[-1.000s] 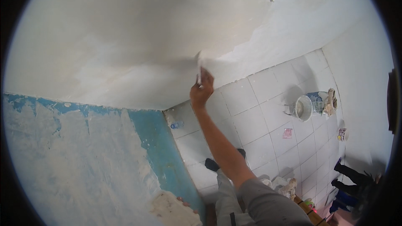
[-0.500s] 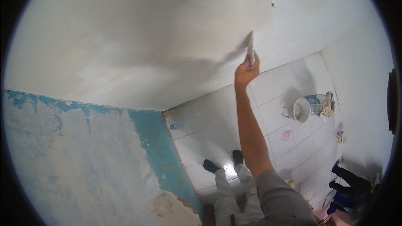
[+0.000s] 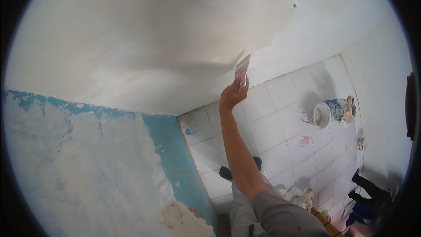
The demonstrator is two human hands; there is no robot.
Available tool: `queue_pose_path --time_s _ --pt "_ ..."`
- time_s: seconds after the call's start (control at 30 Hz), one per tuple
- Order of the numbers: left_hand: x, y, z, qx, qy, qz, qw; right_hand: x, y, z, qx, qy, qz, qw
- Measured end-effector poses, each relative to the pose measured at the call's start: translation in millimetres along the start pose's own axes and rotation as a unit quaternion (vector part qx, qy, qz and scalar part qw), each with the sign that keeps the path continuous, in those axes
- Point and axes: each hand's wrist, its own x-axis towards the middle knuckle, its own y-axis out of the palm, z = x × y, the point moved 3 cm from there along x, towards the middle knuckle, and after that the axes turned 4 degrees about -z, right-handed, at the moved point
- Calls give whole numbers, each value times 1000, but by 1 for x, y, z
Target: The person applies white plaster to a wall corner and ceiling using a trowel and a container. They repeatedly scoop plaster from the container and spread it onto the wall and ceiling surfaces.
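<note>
My right hand [image 3: 233, 95] is closed around the handle of a putty knife [image 3: 243, 67] at the end of my outstretched arm. The knife's flat, whitish blade is at the lower part of the white wall [image 3: 144, 57], above the floor line; whether it touches the plaster I cannot tell. Damp-looking, smeared patches show on that wall. At the bottom, fingertips of my left hand [image 3: 195, 213] curl over the edge of a flat, putty-smeared board [image 3: 182, 220]. The rest of that hand is hidden by the board.
A blue wall [image 3: 177, 166], partly coated white, stands at left. On the tiled floor are a white bucket [image 3: 321, 116], a blue-white container [image 3: 337, 109], a pink packet [image 3: 305, 141], a clear bottle [image 3: 191, 131] and a cup [image 3: 360, 144]. Dark-clothed legs [image 3: 368, 191] show at lower right.
My right hand and the putty knife have moved left and down along the wall, and the blade has turned to show more of its face. The left hand still holds the board.
</note>
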Motion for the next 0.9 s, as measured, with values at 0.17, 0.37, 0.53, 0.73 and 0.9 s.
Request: queue_pose_path --time_s 0.17,0.37,0.53,0.73,0.9 --pt "0 4 -11 20 -40 -10 999 -73 67 22 -55 -89 10 994" --pt "25 69 19 477 143 -526 689 -136 25 32 -21 -144 199 969" --pt "18 46 1 272 54 -333 901 4 -27 6 -101 -151 44 982" --pt "4 25 -12 6 -94 35 995 70 -7 21 -89 -179 -19 980" --pt "-5 20 -26 3 -118 -9 993 -47 13 20 -76 -187 38 979"
